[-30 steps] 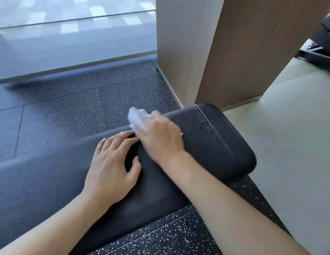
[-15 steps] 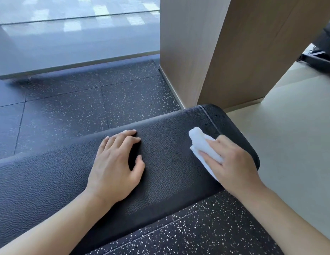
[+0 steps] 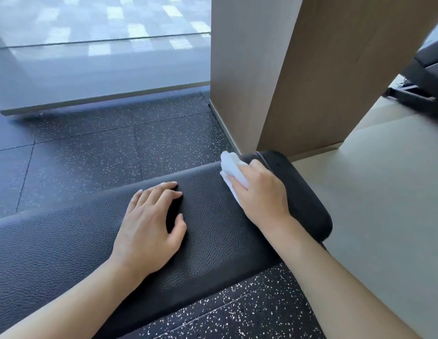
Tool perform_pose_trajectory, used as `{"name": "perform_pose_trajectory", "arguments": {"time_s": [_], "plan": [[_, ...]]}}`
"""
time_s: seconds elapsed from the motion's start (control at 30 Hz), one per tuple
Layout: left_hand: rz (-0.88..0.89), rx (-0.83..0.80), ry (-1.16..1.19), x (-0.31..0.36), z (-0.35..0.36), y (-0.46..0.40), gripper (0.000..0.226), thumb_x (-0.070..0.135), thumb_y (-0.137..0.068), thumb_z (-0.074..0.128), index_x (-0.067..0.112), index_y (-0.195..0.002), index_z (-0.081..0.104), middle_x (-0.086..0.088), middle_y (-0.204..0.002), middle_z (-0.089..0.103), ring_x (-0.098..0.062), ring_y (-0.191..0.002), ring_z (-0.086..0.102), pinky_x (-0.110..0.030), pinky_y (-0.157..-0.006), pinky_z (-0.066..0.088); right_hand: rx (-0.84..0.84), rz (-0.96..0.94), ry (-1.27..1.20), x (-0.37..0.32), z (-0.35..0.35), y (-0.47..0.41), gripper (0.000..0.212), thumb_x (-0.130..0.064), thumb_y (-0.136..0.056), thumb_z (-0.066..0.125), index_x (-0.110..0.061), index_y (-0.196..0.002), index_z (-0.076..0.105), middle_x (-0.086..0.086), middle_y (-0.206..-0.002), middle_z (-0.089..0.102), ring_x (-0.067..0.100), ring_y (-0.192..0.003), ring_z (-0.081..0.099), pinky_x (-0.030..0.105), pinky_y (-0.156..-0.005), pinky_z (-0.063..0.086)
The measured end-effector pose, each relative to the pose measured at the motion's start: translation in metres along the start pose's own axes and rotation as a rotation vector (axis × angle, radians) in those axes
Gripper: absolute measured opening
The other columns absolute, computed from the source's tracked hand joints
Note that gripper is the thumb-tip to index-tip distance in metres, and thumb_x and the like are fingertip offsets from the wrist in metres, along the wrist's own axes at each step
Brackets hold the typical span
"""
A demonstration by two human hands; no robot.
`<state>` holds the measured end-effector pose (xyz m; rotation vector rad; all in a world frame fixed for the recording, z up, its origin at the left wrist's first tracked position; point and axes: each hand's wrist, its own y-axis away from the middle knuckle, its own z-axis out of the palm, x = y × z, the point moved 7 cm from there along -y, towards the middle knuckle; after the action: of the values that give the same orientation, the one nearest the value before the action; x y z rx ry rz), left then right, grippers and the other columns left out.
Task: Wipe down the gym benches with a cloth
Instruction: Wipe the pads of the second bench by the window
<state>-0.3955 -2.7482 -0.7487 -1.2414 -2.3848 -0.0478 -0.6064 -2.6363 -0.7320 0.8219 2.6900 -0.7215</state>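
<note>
While the left hand [image 3: 149, 223] lies flat on the black bench pad [image 3: 66, 253], its fingers are nearly straight and slightly spread, the thumb angled out to the side, and it holds nothing; palm and fingertips rest on the pebbled leather about midway across the pad's width. Toward the pad's rounded end, the right hand [image 3: 262, 192] grips a white cloth [image 3: 231, 171], its fingers curled over the bunched fabric and pressing it onto the pad's far edge. Part of the cloth sticks out beyond the knuckles, past the pad's far rim, and a thin strip of it shows beneath the hand on the side facing the left hand. The two hands are near each other but apart, with bare leather between them. Behind the pad's end stands a wood-panelled column [image 3: 274, 69], close to the pad. Speckled dark rubber flooring [image 3: 91, 148] lies on both long sides of the pad, and pale smooth flooring [image 3: 384, 192] lies beyond its rounded end.
</note>
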Motion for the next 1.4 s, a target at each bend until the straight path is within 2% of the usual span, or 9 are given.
{"name": "perform_pose_trajectory", "arguments": {"time_s": [0.07, 0.2, 0.43, 0.6, 0.8, 1.03, 1.17, 1.3, 1.4], "plan": [[0.004, 0.005, -0.004, -0.002, 0.002, -0.002, 0.046, 0.044, -0.089, 0.048, 0.023, -0.127, 0.063, 0.010, -0.149, 0.055, -0.017, -0.138, 0.049, -0.050, -0.122, 0.032, -0.039, -0.080, -0.014, -0.012, -0.008, 0.044, 0.031, -0.044, -0.099, 0.060, -0.031, -0.127, 0.064, -0.011, -0.085, 0.035, 0.018, -0.072, 0.051, 0.031, -0.058, 0.033], [0.013, 0.023, -0.014, -0.003, 0.004, -0.001, 0.044, 0.043, -0.089, 0.049, 0.024, -0.126, 0.063, 0.010, -0.147, 0.055, -0.017, -0.136, 0.050, -0.050, -0.121, 0.034, -0.127, -0.131, -0.062, -0.010, -0.016, 0.092, 0.014, -0.042, -0.094, 0.059, -0.035, -0.106, 0.060, -0.011, -0.083, 0.028, 0.010, -0.067, 0.034, 0.024, -0.056, 0.030], [0.021, -0.001, -0.053, 0.004, 0.000, 0.000, 0.057, 0.042, -0.090, 0.047, 0.028, -0.144, 0.053, 0.012, -0.151, 0.051, -0.017, -0.140, 0.048, -0.052, -0.122, 0.033, -0.015, 0.071, -0.026, -0.003, 0.014, -0.019, 0.028, -0.049, -0.099, 0.056, -0.026, -0.104, 0.071, -0.003, -0.079, 0.048, 0.030, -0.072, 0.061, 0.031, -0.059, 0.032], [0.024, -0.099, -0.175, 0.011, 0.002, 0.000, 0.063, 0.043, -0.094, 0.037, 0.038, -0.156, 0.043, 0.012, -0.161, 0.043, -0.021, -0.147, 0.040, -0.053, -0.123, 0.029, -0.018, -0.007, -0.019, -0.047, 0.031, -0.017, 0.035, -0.052, -0.101, 0.053, -0.025, -0.120, 0.065, 0.004, -0.096, 0.061, 0.030, -0.085, 0.065, 0.033, -0.061, 0.036], [0.266, -0.344, -0.367, 0.029, 0.020, -0.003, 0.075, 0.030, -0.091, 0.008, 0.058, -0.161, 0.000, 0.019, -0.175, 0.003, -0.027, -0.161, 0.014, -0.063, -0.122, 0.022, 0.009, -0.077, -0.090, -0.026, -0.008, 0.053, 0.022, -0.040, -0.095, 0.067, -0.028, -0.113, 0.068, -0.004, -0.084, 0.052, 0.023, -0.071, 0.061, 0.032, -0.055, 0.043], [0.312, -0.234, -0.167, 0.035, 0.019, -0.006, 0.081, 0.021, -0.084, 0.018, 0.048, -0.157, 0.038, 0.023, -0.168, 0.027, -0.011, -0.158, 0.025, -0.046, -0.129, 0.022, 0.071, 0.030, 0.021, 0.061, -0.044, 0.077, 0.013, -0.042, -0.094, 0.064, -0.030, -0.097, 0.067, -0.009, -0.074, 0.032, 0.013, -0.059, 0.033, 0.025, -0.048, 0.026], [0.152, -0.065, 0.023, 0.025, 0.007, -0.010, 0.066, 0.027, -0.085, 0.035, 0.032, -0.146, 0.061, 0.015, -0.159, 0.047, -0.013, -0.152, 0.039, -0.050, -0.126, 0.029, 0.089, 0.162, 0.036, 0.086, -0.038, 0.040, 0.013, -0.039, -0.093, 0.067, -0.026, -0.093, 0.070, -0.004, -0.073, 0.038, 0.025, -0.057, 0.043, 0.029, -0.052, 0.032], [0.097, -0.032, 0.055, 0.022, 0.006, -0.011, 0.058, 0.032, -0.089, 0.041, 0.030, -0.143, 0.063, 0.015, -0.157, 0.049, -0.014, -0.150, 0.041, -0.052, -0.125, 0.031, 0.057, 0.197, -0.033, 0.090, -0.017, -0.011, 0.041, -0.057, -0.089, 0.040, -0.024, -0.093, 0.064, -0.003, -0.071, 0.039, 0.033, -0.064, 0.053, 0.032, -0.056, 0.033], [0.096, -0.034, 0.051, 0.023, 0.005, -0.011, 0.059, 0.036, -0.090, 0.038, 0.029, -0.142, 0.064, 0.014, -0.157, 0.049, -0.014, -0.149, 0.041, -0.053, -0.124, 0.033, 0.013, 0.206, -0.038, 0.096, -0.006, -0.037, 0.040, -0.056, -0.091, 0.043, -0.023, -0.082, 0.065, -0.003, -0.070, 0.039, 0.032, -0.068, 0.057, 0.032, -0.058, 0.029]]}}
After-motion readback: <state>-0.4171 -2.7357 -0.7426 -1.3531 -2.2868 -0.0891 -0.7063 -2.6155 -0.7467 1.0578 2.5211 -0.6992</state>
